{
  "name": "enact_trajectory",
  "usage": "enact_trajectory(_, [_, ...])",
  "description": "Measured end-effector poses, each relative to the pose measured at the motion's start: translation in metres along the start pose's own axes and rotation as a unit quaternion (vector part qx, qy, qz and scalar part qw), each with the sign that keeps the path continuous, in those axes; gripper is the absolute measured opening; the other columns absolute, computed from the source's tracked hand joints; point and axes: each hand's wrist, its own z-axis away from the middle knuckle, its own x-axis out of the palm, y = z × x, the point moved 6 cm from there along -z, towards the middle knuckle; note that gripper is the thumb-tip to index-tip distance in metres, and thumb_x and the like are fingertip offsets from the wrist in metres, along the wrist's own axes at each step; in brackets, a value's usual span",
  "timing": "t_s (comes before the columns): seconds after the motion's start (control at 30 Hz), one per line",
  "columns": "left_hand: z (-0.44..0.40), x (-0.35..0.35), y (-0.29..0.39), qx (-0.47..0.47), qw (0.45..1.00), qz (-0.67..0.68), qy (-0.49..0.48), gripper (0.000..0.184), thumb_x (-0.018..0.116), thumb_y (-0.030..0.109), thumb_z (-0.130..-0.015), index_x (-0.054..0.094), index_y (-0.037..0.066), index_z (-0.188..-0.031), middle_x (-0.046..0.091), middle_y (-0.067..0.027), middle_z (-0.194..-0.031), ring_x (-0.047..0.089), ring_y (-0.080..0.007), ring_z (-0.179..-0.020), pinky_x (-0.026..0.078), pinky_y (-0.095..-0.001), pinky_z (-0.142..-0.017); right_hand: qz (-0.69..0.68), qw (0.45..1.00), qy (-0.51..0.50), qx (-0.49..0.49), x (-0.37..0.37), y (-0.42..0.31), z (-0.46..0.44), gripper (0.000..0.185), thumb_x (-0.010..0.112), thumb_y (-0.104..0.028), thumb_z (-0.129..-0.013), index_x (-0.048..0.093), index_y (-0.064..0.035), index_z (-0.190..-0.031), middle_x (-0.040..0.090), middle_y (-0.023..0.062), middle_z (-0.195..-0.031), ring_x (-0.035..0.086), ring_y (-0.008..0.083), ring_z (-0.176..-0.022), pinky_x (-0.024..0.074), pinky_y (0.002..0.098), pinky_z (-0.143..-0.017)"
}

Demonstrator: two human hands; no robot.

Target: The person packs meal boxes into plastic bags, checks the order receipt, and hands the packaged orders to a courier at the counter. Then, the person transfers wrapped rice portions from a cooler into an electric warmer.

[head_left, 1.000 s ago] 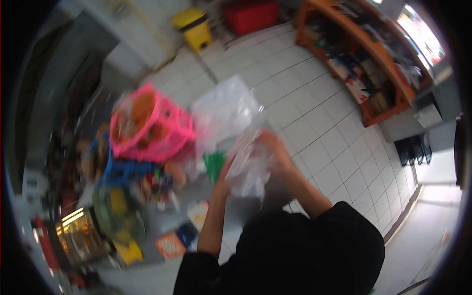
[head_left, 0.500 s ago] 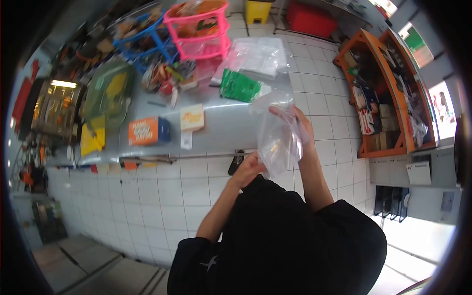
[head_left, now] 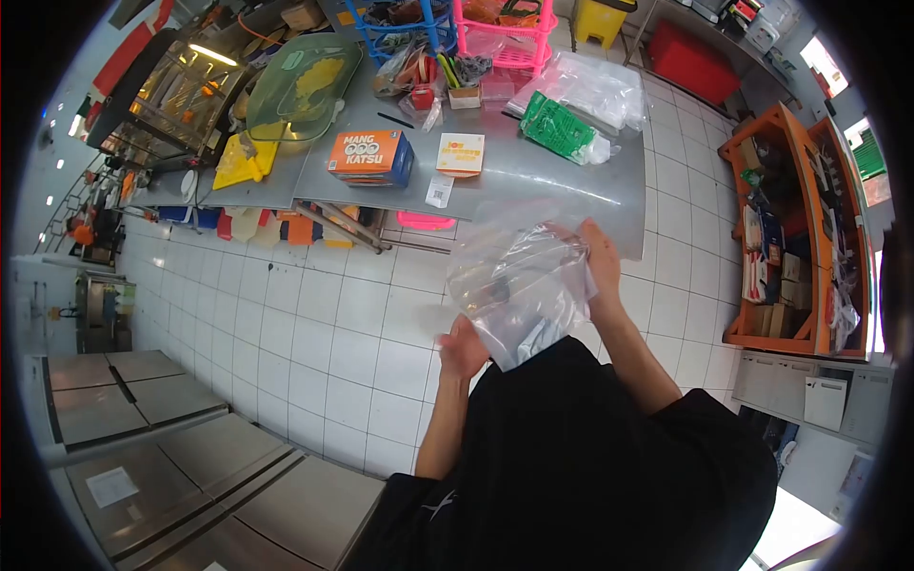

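Observation:
A clear plastic bag [head_left: 522,290] hangs in front of my black shirt, spread out and wrinkled. My right hand [head_left: 602,262] is closed on its upper right edge. By the bag's lower left edge is my left hand [head_left: 462,350], its fingers smeared by motion, so I cannot tell whether it grips the plastic. Beyond the bag, on the steel table [head_left: 533,195], lie a green packet [head_left: 557,127] and a stack of clear plastic bags [head_left: 595,90]. An orange and blue box [head_left: 369,157] and a small white and yellow box [head_left: 460,154] stand to the left.
Pink [head_left: 505,48] and blue [head_left: 400,38] basket racks stand at the table's back. A green lidded tub [head_left: 300,86] and a yellow tray [head_left: 246,160] sit at the left. An orange shelf [head_left: 795,238] is to the right, steel cabinets [head_left: 190,457] at lower left.
My view has shifted, so the table sits higher and more of the left floor shows. The bag is spread wider and lower. My left hand has moved down along its edge.

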Motion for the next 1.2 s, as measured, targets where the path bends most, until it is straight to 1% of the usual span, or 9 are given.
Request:
enact_trajectory(0.1, [0.013, -0.014, 0.013, 0.009, 0.989, -0.083, 0.123, 0.088, 0.060, 0.056, -0.093, 0.029, -0.001, -0.152, 0.042, -0.0184, -0.152, 0.044, -0.0331, -0.138, 0.036, -0.0491, -0.115, -0.044, 0.999, -0.013, 0.018, 0.011, 0.019, 0.000, 0.045, 0.042, -0.035, -0.108, 0.063, 0.0043, -0.108, 0.067, 0.0245, -0.123, 0.069, 0.0212, -0.099, 0.0565, 0.0326, -0.084])
enact_trajectory(0.27, [0.010, -0.039, 0.043, 0.016, 0.943, 0.330, 0.036, 0.068, 0.053, 0.040, -0.099, 0.038, -0.005, -0.147, 0.054, -0.0161, -0.137, 0.055, -0.0281, -0.123, 0.043, -0.0432, -0.107, -0.048, 0.997, 0.026, 0.060, 0.018, 0.056, -0.019, 0.040, 0.043, -0.033, -0.109, 0.064, 0.0015, -0.115, 0.072, 0.0160, -0.113, 0.065, 0.0112, -0.082, 0.0533, 0.0265, -0.074])
enact_trajectory(0.3, [0.017, -0.074, 0.037, 0.000, 0.963, 0.189, 0.191, 0.064, 0.055, 0.039, -0.098, 0.045, -0.007, -0.142, 0.062, -0.0169, -0.122, 0.060, -0.0262, -0.103, 0.046, -0.0411, -0.095, -0.044, 0.997, 0.043, 0.054, 0.026, 0.059, -0.025, 0.039, 0.043, -0.032, -0.109, 0.064, 0.0007, -0.114, 0.072, 0.0138, -0.110, 0.063, 0.0092, -0.077, 0.0520, 0.0249, -0.071])
enact_trajectory(0.4, [0.015, -0.109, 0.049, -0.093, 0.985, 0.143, 0.039, 0.058, 0.059, 0.025, -0.100, 0.039, -0.005, -0.146, 0.063, -0.0112, -0.118, 0.057, -0.0250, -0.116, 0.046, -0.0399, -0.103, 0.036, 0.999, -0.028, 0.005, 0.029, 0.091, -0.057, 0.038, 0.043, -0.031, -0.109, 0.065, -0.0005, -0.111, 0.072, 0.0101, -0.105, 0.069, 0.0166, -0.083, 0.0565, 0.0287, -0.072])
enact_trajectory(0.43, [0.022, -0.123, 0.061, -0.127, 0.977, 0.083, 0.153, 0.046, 0.061, 0.017, -0.099, 0.048, -0.005, -0.139, 0.066, -0.0082, -0.112, 0.060, -0.0236, -0.113, 0.048, -0.0395, -0.102, 0.099, 0.994, -0.038, -0.017, 0.025, 0.115, -0.075, 0.038, 0.043, -0.031, -0.109, 0.065, -0.0001, -0.109, 0.071, 0.0109, -0.101, 0.069, 0.0178, -0.081, 0.0561, 0.0307, -0.071])
enact_trajectory(0.8, [0.057, -0.150, 0.269, 0.042, 0.843, -0.218, 0.490, 0.023, 0.068, 0.018, -0.097, 0.066, -0.001, -0.110, 0.066, -0.0045, -0.093, 0.064, -0.0169, -0.088, 0.052, -0.0310, -0.085, 0.564, 0.741, -0.336, 0.137, 0.091, 0.353, -0.183, 0.033, 0.047, -0.027, -0.102, 0.060, 0.0025, -0.104, 0.070, 0.0269, -0.099, 0.066, 0.0465, -0.095, 0.0494, 0.0580, -0.087])
enact_trajectory(1.0, [0.008, -0.131, 0.290, 0.068, 0.758, -0.419, 0.495, 0.013, 0.066, 0.010, -0.097, 0.064, -0.001, -0.104, 0.067, -0.0059, -0.091, 0.065, -0.0147, -0.085, 0.055, -0.0276, -0.076, 0.397, 0.802, -0.446, 0.007, 0.189, 0.318, -0.187, 0.039, 0.058, -0.040, -0.098, 0.059, -0.0013, -0.104, 0.067, 0.0190, -0.101, 0.068, 0.0371, -0.083, 0.0530, 0.0465, -0.075])
enact_trajectory(1.07, [-0.021, -0.125, 0.284, 0.066, 0.779, -0.396, 0.482, 0.011, 0.068, 0.006, -0.095, 0.061, -0.001, -0.101, 0.068, -0.0073, -0.092, 0.066, -0.0153, -0.086, 0.055, -0.0279, -0.078, 0.256, 0.773, -0.513, 0.274, 0.226, 0.289, -0.175, 0.042, 0.061, -0.044, -0.097, 0.057, -0.0027, -0.102, 0.065, 0.0153, -0.091, 0.067, 0.0268, -0.076, 0.0520, 0.0384, -0.069])
enact_trajectory(1.2, [-0.063, -0.127, 0.268, 0.087, 0.809, -0.370, 0.448, 0.019, 0.070, 0.004, -0.094, 0.060, -0.001, -0.110, 0.067, -0.0066, -0.092, 0.063, -0.0130, -0.081, 0.054, -0.0281, -0.072, 0.290, 0.798, -0.482, 0.217, 0.249, 0.283, -0.177, 0.035, 0.065, -0.037, -0.096, 0.057, -0.0025, -0.097, 0.063, 0.0111, -0.081, 0.063, 0.0176, -0.070, 0.0497, 0.0341, -0.064])
